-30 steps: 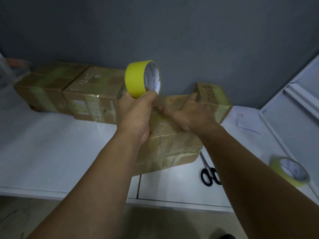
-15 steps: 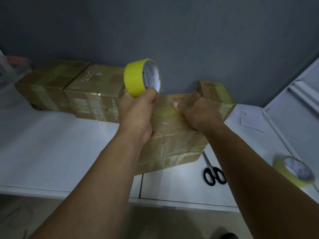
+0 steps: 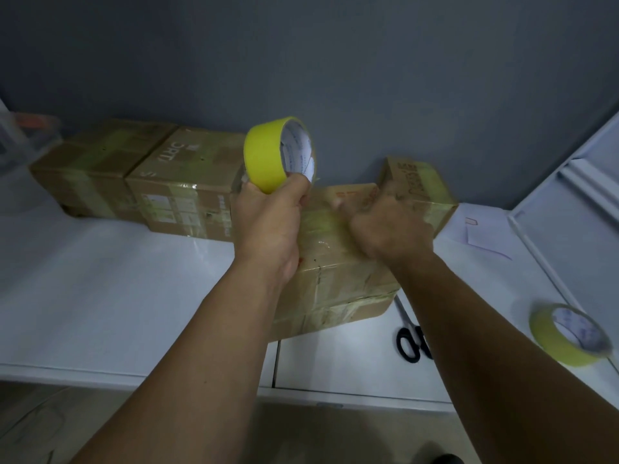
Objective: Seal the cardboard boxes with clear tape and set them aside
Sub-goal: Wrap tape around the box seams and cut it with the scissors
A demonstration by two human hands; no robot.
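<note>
On the white desk (image 3: 100,296) the box being taped (image 3: 335,272) lies nearest. Above its top the left hand (image 3: 268,226) grips a tape roll (image 3: 268,155), held up probably to pay out tape, while the right hand (image 3: 388,229) presses on the box, fingers blurred, likely smoothing. Right of it lie scissors (image 3: 410,343) and a second roll (image 3: 569,333). Behind it, three more boxes line the wall.

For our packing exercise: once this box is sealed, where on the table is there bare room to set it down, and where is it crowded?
Free: the white table left of the left hand, in front of the boxes at the wall. Crowded: the right side, where the box being taped, scissors, spare tape roll and paper lie close together.
</note>
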